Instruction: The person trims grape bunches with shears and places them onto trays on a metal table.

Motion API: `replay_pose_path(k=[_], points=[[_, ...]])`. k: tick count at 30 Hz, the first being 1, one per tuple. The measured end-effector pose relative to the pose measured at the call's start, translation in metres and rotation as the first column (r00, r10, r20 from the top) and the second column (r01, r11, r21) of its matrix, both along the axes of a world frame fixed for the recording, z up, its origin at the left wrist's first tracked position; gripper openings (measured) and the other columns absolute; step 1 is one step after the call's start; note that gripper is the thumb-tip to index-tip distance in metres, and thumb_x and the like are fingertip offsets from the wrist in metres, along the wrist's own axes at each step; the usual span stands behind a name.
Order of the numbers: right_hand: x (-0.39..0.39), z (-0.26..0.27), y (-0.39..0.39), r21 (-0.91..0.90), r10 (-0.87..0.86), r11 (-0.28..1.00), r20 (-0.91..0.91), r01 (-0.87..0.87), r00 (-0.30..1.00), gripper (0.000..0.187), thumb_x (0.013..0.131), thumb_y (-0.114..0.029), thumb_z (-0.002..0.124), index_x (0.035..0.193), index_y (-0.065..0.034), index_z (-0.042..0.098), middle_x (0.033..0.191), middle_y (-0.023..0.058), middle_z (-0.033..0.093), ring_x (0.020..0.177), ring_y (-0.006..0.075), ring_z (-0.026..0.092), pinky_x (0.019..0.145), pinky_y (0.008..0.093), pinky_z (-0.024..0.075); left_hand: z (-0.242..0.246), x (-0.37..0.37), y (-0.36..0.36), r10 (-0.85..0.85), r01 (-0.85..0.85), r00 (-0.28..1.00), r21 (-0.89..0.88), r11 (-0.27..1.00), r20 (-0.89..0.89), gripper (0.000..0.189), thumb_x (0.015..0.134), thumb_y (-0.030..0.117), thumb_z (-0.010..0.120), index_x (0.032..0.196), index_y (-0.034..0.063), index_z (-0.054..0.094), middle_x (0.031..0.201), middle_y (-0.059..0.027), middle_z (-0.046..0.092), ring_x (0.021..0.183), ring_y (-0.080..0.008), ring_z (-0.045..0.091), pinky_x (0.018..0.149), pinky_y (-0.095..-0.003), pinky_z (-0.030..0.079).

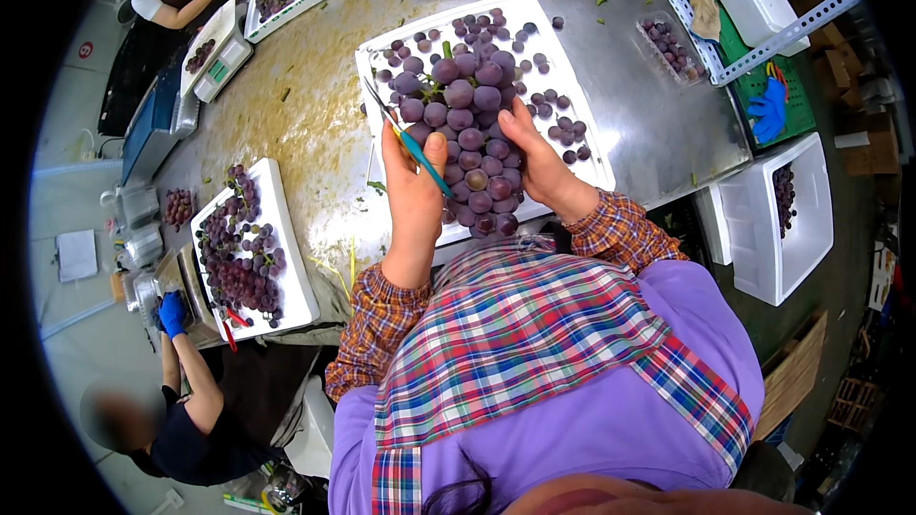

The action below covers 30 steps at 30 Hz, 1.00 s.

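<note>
A large bunch of purple grapes [476, 136] is held up between my two hands over a white foam tray [597, 150]. My left hand [415, 186] supports the bunch's left side and also has the teal-handled scissors [422, 156], their blades pointing up and left. On the bunch's right side, my right hand [540, 161] grips with the thumb on top. Loose grapes and small clusters [565, 130] lie on the tray around the bunch. The grapes hide parts of the fingers of both hands.
At left, another foam tray [297, 279] holds grapes beside a co-worker's blue-gloved hands [172, 313]. Another co-worker stands at upper left, near a scale [222, 68]. A clear punnet of grapes [669, 48] lies at right. Beyond the metal table's right edge is a white foam box [751, 222].
</note>
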State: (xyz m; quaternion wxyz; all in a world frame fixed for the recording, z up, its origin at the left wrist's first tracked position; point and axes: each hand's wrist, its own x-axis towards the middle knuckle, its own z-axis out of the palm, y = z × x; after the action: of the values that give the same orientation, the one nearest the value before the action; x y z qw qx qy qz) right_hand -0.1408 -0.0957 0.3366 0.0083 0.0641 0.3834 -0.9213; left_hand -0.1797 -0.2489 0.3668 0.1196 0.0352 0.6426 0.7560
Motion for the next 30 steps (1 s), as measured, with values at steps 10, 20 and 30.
replay_pose_path(k=[10,20,30], points=[[0.004,0.032,-0.006,0.451,0.015,0.890,-0.172,0.065,0.985,0.098,0.089,-0.033,0.066,0.150,-0.0002,-0.003,0.151,0.0202,0.021,0.139,0.0272,0.026,0.111,0.0375,0.0264,-0.002,-0.015,-0.014,-0.181,0.184,0.982,0.424,0.887,-0.048,0.063,0.093,0.028,0.059,0.142,0.0043,0.028,0.136,-0.0138,0.045,0.123,-0.0262,0.049,0.103,-0.0388,0.042],[0.026,0.090,0.001,0.507,0.234,0.851,-0.131,-0.138,0.963,0.101,0.089,-0.029,0.066,0.149,-0.0009,-0.011,0.152,0.0231,0.015,0.138,0.0311,0.027,0.103,0.0401,0.0405,0.001,-0.015,-0.036,-0.327,0.213,0.939,0.567,0.796,0.107,0.067,0.094,0.045,0.052,0.144,0.0057,0.032,0.142,-0.0165,0.043,0.126,-0.0328,0.049,0.105,-0.0475,0.042],[0.037,0.098,0.014,0.453,0.338,0.854,-0.110,-0.255,0.935,0.097,0.089,-0.028,0.066,0.151,-0.0080,-0.005,0.150,0.0237,0.017,0.135,0.0351,0.032,0.109,0.0483,0.0311,-0.003,-0.011,-0.043,-0.511,0.199,0.841,0.778,0.596,0.175,0.071,0.092,0.051,0.048,0.146,0.0091,0.028,0.142,-0.0188,0.042,0.126,-0.0354,0.048,0.104,-0.0504,0.043]])
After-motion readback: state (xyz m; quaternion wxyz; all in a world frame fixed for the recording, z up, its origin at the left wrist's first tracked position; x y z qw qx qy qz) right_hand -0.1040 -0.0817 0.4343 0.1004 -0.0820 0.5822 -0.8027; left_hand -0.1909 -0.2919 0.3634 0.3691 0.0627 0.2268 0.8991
